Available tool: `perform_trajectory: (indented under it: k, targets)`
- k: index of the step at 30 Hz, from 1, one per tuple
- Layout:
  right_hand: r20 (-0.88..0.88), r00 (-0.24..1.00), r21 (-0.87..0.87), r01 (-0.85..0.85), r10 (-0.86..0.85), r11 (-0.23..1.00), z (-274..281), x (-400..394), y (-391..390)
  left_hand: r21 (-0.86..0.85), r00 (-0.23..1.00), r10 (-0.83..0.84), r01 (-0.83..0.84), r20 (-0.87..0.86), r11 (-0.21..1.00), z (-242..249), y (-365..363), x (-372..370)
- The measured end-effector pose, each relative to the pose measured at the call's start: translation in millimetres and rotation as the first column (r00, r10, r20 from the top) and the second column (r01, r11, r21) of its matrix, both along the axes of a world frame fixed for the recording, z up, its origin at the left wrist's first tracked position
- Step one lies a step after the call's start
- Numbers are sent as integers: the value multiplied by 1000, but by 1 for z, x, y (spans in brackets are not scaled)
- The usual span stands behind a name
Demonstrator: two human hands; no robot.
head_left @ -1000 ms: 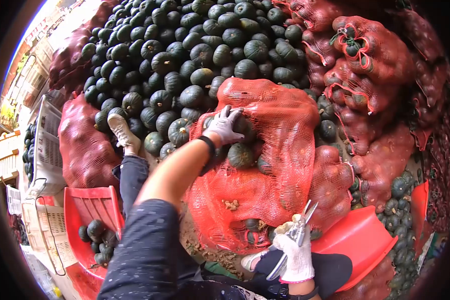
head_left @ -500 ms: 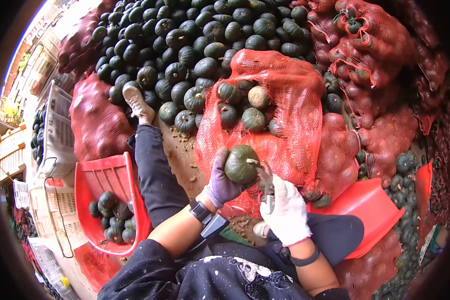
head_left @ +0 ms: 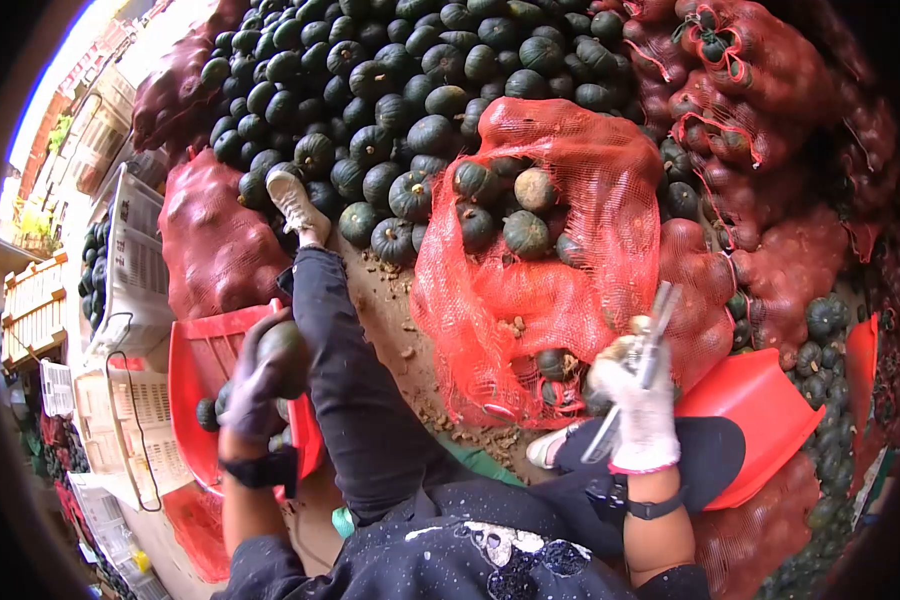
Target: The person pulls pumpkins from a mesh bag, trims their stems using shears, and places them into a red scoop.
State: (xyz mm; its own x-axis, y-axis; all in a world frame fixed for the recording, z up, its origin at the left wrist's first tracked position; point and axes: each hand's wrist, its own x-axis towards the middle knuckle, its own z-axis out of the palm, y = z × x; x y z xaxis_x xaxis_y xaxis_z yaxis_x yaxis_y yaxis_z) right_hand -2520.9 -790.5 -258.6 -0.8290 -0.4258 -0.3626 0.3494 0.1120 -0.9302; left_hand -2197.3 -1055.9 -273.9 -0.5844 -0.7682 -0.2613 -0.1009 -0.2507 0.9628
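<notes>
My left hand (head_left: pixel 253 390), in a purple-grey glove, is closed round a dark green squash (head_left: pixel 282 360). It holds the squash over the red plastic scoop (head_left: pixel 315 440) to my left, where several more squashes lie. My right hand (head_left: pixel 638 415), in a white glove, grips metal pruning shears (head_left: pixel 657 325), blurred by motion, with the blades pointing up and away. Beside that hand lies the mouth of an open red mesh sack (head_left: pixel 450 330), with squashes inside it.
A large heap of squashes (head_left: pixel 400 90) fills the back. Full mesh sacks (head_left: pixel 220 235) (head_left: pixel 760 80) stand at left and right. Another red scoop (head_left: pixel 760 420) sits by my right knee. White crates (head_left: pixel 135 240) line the left side. Dry bits litter the floor (head_left: pixel 400 330).
My left hand has carried the squash from in front of me, beside the shears, to the left over the scoop. My right hand has moved right with the shears, away from the squash.
</notes>
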Motion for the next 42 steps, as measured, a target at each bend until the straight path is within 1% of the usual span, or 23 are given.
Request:
perform_trajectory:
  k: [1,2,3,4,6,7,8,12,16,20,21,24,25,26,27,28,30,31,35,39,40,41,42]
  targets:
    - [55,995,-77,82,-78,994,2,-10,5,-110,887,17,38,461,993,7,-23,30]
    - [105,984,-131,155,-142,979,-6,-18,9,-483,562,194,428,804,764,-8,-44,74]
    - [122,981,-90,162,-151,983,-11,-20,11,-251,133,214,545,968,800,24,-42,57]
    - [136,978,-51,165,-157,985,-14,-22,11,-292,100,310,679,945,673,27,-49,57]
    - [122,991,21,57,-59,998,-18,-20,11,-553,519,245,598,819,579,24,-71,18]
    - [202,978,10,50,-51,999,-12,-18,6,-586,671,138,507,729,632,26,-81,-21]
    - [280,959,-2,45,-42,999,-3,-15,-1,-622,734,65,520,676,585,26,-89,-67]
    - [316,947,43,45,-56,998,-5,-19,-10,-759,777,-204,627,595,176,-35,-121,-237]
    - [247,966,23,79,-82,997,-14,-25,-4,-571,586,35,800,810,-185,-158,-154,-360]
    - [240,956,133,139,-168,981,17,-25,-26,-578,588,79,808,805,-118,-201,-177,-392]
    - [207,977,123,29,-54,992,11,-24,-16,-619,623,21,780,782,-91,-208,-183,-391]
    - [570,821,-121,56,23,991,-3,-35,10,-695,695,6,718,719,34,-167,-160,-366]
    - [321,943,63,68,-84,996,-13,-30,4,-763,776,-3,621,631,180,-168,-158,-345]
    - [313,946,23,78,-81,997,-14,-28,3,-744,799,-50,579,600,333,-160,-153,-324]
    - [307,949,-18,83,-73,996,-13,-25,3,-575,895,-209,417,394,704,-155,-139,-299]
    - [299,952,-60,82,-61,995,-11,-22,3,-241,965,-235,257,116,936,-149,-121,-276]
    - [234,971,-14,53,-48,999,-16,-15,3,20,950,-226,236,-213,972,-100,-78,-240]
    - [274,960,0,56,-54,998,-6,-12,-3,37,896,-235,268,-378,963,-87,-62,-224]
    - [138,990,29,-27,22,999,-10,2,-13,204,821,-82,235,-565,950,-35,-13,-172]
    - [66,994,33,-90,88,995,-7,19,-29,96,853,-49,115,-520,989,-34,6,-120]
    - [64,993,40,-103,101,994,-6,23,-34,130,842,-43,133,-538,983,-17,13,-110]
    - [27,988,-121,-148,152,982,-17,25,-37,121,855,-146,235,-497,964,-12,8,-99]
    - [-1,985,-37,-175,175,984,-17,27,-37,127,867,-232,316,-441,940,-9,8,-80]
